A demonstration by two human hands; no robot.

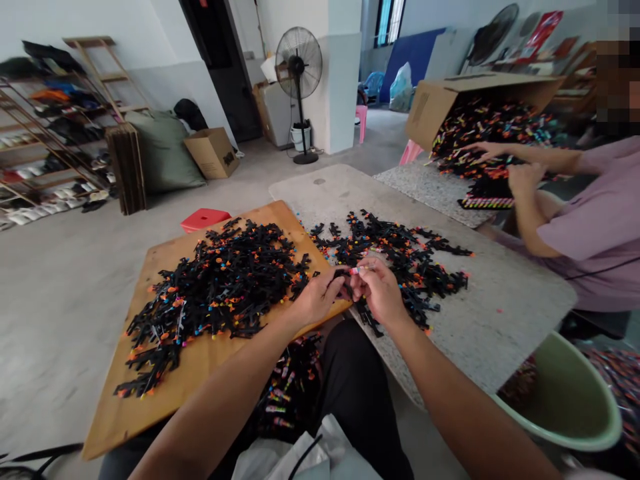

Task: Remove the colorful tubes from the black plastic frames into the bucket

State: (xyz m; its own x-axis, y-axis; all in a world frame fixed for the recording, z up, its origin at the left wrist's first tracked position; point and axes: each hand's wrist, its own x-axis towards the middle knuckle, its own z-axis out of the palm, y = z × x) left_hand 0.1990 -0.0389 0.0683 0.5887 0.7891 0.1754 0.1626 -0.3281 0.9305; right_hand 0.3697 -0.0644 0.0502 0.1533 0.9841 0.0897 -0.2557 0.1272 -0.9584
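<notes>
My left hand (316, 297) is closed around a small black toy gun (343, 273) where the wooden board meets the stone-topped table. My right hand (384, 293) meets it there, fingertips pinching a small pink-and-white piece (355, 271) against the toy; its exact kind is too small to tell. Left of my hands, a heap of black toy guns (220, 273) with orange, blue and yellow bits covers much of the wooden board (111, 417). A looser pile of similar toy guns (390, 240) lies on the speckled table (505, 307), behind and beside my right hand.
Between my legs are more black pieces with bright bands (283, 400). A green tub (575, 400) stands at lower right. Across the table a person in a mauve shirt (595, 227) reaches into a tipped cardboard box (430, 113) of toys. Beyond are a red stool (204, 219) and a fan (299, 63).
</notes>
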